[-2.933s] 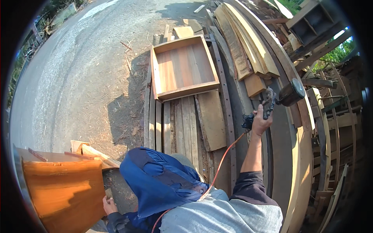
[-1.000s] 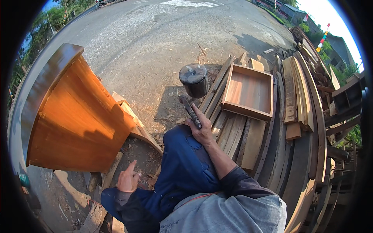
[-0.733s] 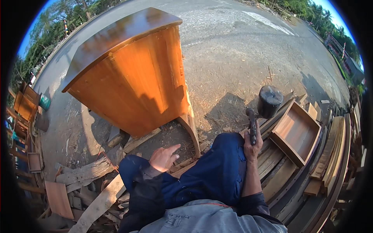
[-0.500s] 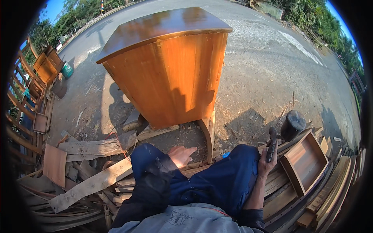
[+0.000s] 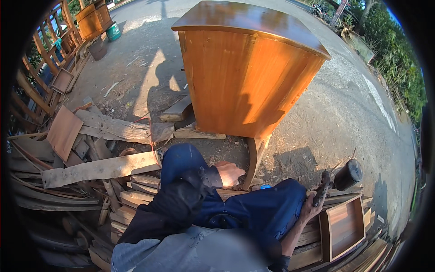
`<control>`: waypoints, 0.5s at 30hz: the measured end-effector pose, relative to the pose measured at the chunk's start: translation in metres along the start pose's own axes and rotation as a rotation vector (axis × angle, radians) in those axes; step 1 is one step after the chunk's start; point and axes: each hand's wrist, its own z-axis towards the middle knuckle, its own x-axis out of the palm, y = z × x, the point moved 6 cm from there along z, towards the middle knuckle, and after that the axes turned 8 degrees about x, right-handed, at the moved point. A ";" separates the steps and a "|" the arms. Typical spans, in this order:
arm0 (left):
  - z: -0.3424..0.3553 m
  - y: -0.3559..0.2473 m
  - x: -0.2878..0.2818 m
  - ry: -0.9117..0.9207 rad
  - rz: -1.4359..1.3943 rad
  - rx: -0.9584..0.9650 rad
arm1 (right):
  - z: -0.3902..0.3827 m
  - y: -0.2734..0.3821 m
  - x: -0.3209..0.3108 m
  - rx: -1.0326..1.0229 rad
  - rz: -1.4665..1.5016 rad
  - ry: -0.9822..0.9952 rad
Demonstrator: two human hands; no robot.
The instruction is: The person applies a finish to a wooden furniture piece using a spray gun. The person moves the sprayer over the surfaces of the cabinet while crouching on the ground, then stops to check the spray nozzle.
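Note:
An orange-brown varnished wooden cabinet (image 5: 244,81), with a dark glossy top, stands in front of me on a curved wooden leg (image 5: 257,158). My left hand (image 5: 229,173) hangs between my knees near that leg. Its fingers are loosely bent and apart, and I see nothing in them. Beside my right knee, my right hand (image 5: 309,209) is closed around the dark handle of a spray gun (image 5: 348,175) with a round black cup. The spray gun is away from the cabinet, and its nozzle is hard to make out.
A shallow wooden drawer (image 5: 345,227) lies on boards at my right. Scrap planks (image 5: 102,168) and a flat panel (image 5: 65,131) are piled at my left. Farther left stand a green bucket (image 5: 113,31), a dark bucket (image 5: 98,49) and wooden frames (image 5: 47,54).
My view has turned, so the cabinet sits farther right and the left-side frames show more. My left hand stays between the knees, its fingers more bent. The spray gun stays in my right hand.

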 end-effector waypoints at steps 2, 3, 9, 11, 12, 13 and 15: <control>-0.007 0.009 0.006 -0.070 0.022 0.005 | -0.001 0.004 0.006 0.007 0.010 0.038; -0.008 0.011 0.008 -0.086 0.012 0.054 | -0.003 0.011 0.007 0.108 0.039 0.085; -0.008 0.005 0.009 -0.038 0.030 0.137 | 0.001 -0.002 0.004 0.150 0.012 0.117; -0.015 0.006 0.014 -0.062 -0.009 0.129 | 0.002 -0.004 0.001 0.166 0.001 0.113; -0.020 0.001 0.004 -0.073 -0.020 0.120 | 0.001 0.004 0.000 0.181 -0.003 0.103; -0.025 -0.001 -0.003 -0.016 -0.046 0.065 | 0.000 0.014 0.003 0.149 0.052 0.104; -0.037 0.000 -0.009 0.032 -0.080 0.044 | -0.005 0.033 0.009 0.099 0.175 0.115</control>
